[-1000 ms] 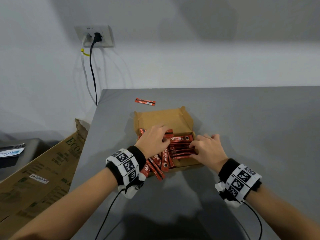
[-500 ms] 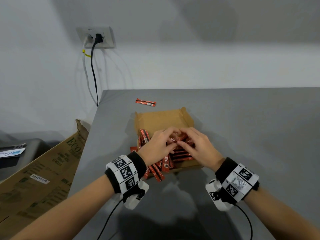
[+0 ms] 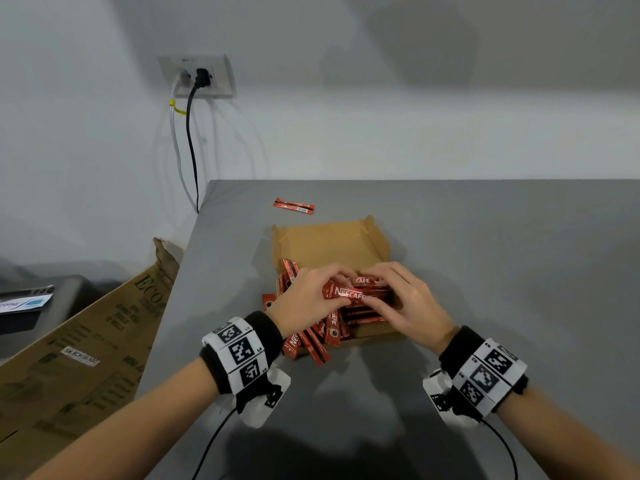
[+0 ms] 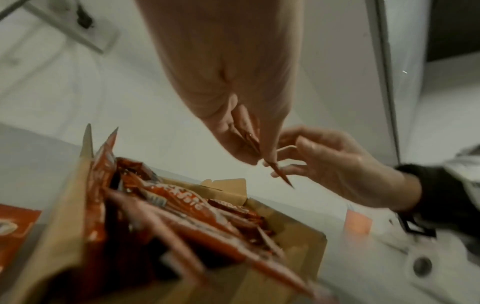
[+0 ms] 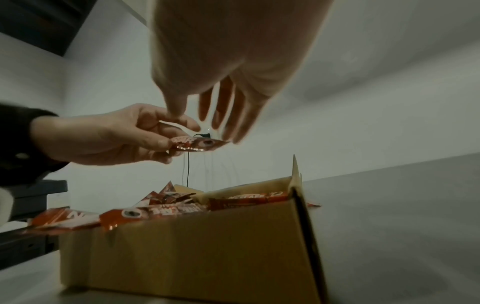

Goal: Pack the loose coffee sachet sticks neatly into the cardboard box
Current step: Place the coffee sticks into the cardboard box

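Note:
An open brown cardboard box (image 3: 329, 242) sits on the grey table, its near half full of red coffee sachet sticks (image 3: 360, 315). Several sticks (image 3: 306, 342) hang over its front-left corner. Just above the box, a small bundle of sachets (image 3: 353, 292) lies crosswise between both hands. My left hand (image 3: 334, 289) pinches its left end, which the left wrist view shows between thumb and fingers (image 4: 246, 139). My right hand (image 3: 381, 289) holds the right end, thumb in front and fingers behind. One loose sachet (image 3: 293, 206) lies on the table beyond the box.
The table's left edge (image 3: 187, 271) runs close to the box. A large folded carton (image 3: 86, 348) leans below that edge. A wall socket with cables (image 3: 195, 77) is at the back left. Bare tabletop (image 3: 502, 271) stretches to the right.
A second ago both hands lay flat on the sachets in the box. They came together over the middle, and now hold a small bundle lifted slightly above the pile.

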The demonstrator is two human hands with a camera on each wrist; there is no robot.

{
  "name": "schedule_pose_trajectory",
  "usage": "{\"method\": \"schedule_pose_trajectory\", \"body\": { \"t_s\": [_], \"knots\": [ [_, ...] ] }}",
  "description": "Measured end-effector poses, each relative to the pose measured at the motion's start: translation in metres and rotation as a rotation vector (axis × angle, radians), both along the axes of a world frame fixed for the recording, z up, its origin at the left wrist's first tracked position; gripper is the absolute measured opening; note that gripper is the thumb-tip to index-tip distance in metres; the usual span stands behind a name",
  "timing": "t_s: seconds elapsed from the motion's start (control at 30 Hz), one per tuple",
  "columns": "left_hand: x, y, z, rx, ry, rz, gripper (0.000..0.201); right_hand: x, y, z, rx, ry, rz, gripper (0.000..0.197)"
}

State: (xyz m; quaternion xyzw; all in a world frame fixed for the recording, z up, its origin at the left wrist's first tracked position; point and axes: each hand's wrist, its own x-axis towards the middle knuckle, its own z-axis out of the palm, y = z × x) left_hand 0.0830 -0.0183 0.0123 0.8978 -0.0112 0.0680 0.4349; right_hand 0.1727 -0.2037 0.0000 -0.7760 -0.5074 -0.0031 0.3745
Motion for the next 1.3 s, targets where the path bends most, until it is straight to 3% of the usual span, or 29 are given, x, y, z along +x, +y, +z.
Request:
{"method": "schedule_pose_trajectory", "body": {
  "t_s": [0.1, 0.2, 0.27, 0.33, 0.4, 0.6, 0.7, 0.87, 1.03, 1.3],
  "knots": [
    [-0.004, -0.003, -0.003, -0.008, -0.078, 0.006, 0.025, 0.0, 0.0, -0.001, -0.093, 0.043, 0.005, 0.04],
    [-0.006, -0.004, -0.005, -0.002, -0.046, 0.005, 0.025, 0.001, 0.002, -0.004, -0.115, -0.05, 0.018, 0.02],
    [-0.003, -0.003, -0.003, 0.022, 0.051, -0.033, 0.032, 0.006, -0.001, -0.001, -0.133, -0.171, -0.086, 0.009],
    [0.004, -0.004, -0.002, 0.197, 0.108, -0.036, 0.031, 0.017, -0.009, 0.004, -0.064, -0.192, -0.282, 0.007],
    [0.012, -0.006, -0.003, 0.38, 0.105, -0.032, 0.017, 0.024, -0.017, 0.006, 0.035, -0.125, -0.377, 0.009],
    [0.03, -0.028, -0.014, 0.663, 0.244, -0.135, 0.037, 0.014, -0.022, -0.011, -0.164, 0.08, -0.086, 0.011],
    [0.03, -0.031, -0.021, 0.742, 0.254, -0.177, 0.038, 0.013, -0.025, -0.019, -0.283, 0.056, -0.015, 0.012],
    [0.033, -0.03, -0.025, 0.713, 0.25, -0.139, 0.021, 0.006, -0.021, -0.016, -0.466, -0.164, -0.037, 0.011],
    [0.034, -0.026, -0.022, 0.653, 0.233, -0.125, 0.021, 0.003, -0.011, -0.009, -0.739, -0.202, -0.073, 0.024],
    [0.036, -0.017, -0.024, 0.524, 0.248, -0.097, 0.012, -0.002, 0.011, -0.006, -0.852, -0.276, -0.246, 0.02]
  ]
}}
